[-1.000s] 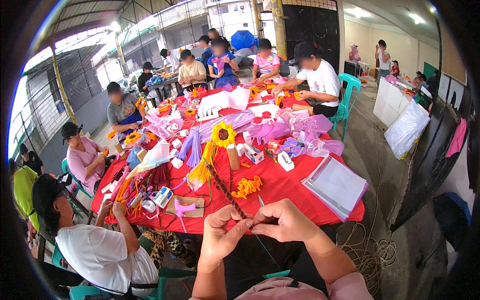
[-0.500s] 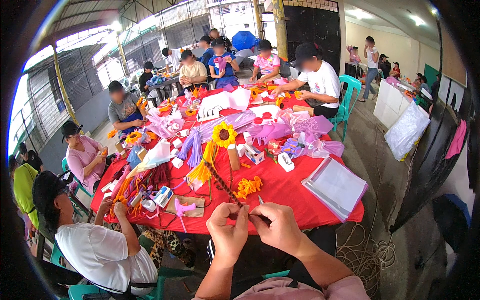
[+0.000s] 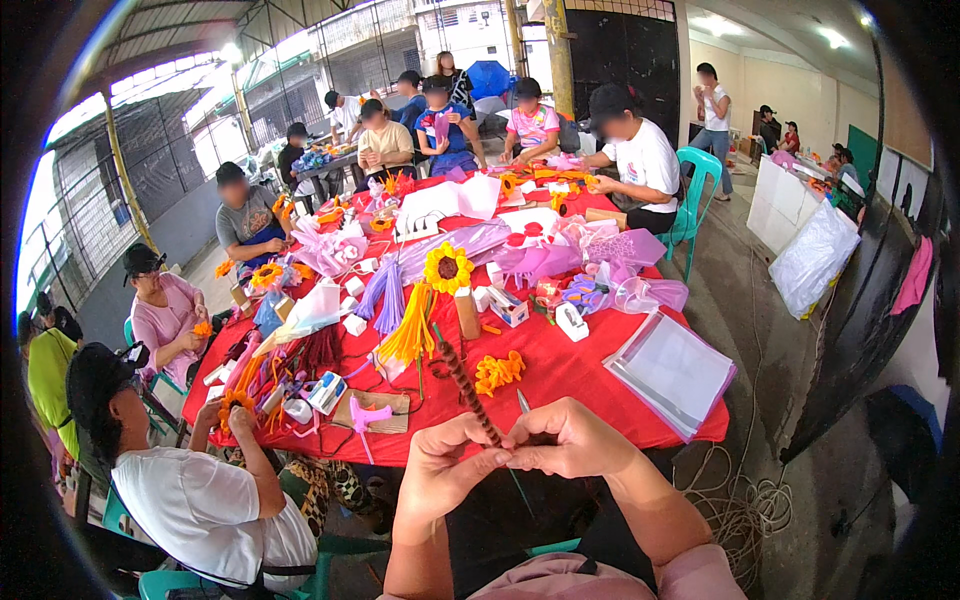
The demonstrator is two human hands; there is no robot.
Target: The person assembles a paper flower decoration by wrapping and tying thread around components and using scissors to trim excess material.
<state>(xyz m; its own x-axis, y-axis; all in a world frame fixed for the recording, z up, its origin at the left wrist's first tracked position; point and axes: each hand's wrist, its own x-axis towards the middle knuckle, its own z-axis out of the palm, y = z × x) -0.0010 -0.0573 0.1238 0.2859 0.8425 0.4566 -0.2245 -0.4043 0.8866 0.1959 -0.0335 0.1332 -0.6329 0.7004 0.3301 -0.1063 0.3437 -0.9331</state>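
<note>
Both my hands meet just beyond the near edge of the table. A brown fuzzy pipe cleaner, coiled into a thick rod [image 3: 466,388], slants up and away from my fingers, with a green tip at its far end. My left hand [image 3: 450,468] pinches its near end between thumb and fingers. Thumb and fingers of my right hand [image 3: 575,445] close on the same end, touching the left fingertips. A thin dark stem [image 3: 522,493] shows below the hands. Just beyond lies a pile of orange fuzzy petals [image 3: 498,373]; a grey pointed tip [image 3: 522,400] shows beside my right hand.
On the red tablecloth [image 3: 610,400] are yellow pipe cleaners [image 3: 405,335], a yellow sunflower [image 3: 448,268], a pink glue gun [image 3: 368,413] and purple-edged plastic sheets [image 3: 672,375]. A person in white [image 3: 205,490] sits close on my left. Coiled rope [image 3: 740,520] lies on the floor at right.
The brown rod now stands steeper, its far end shifted right. My hands have come slightly lower and closer together, fingertips meeting. The neighbour on the left now holds an orange flower more in view.
</note>
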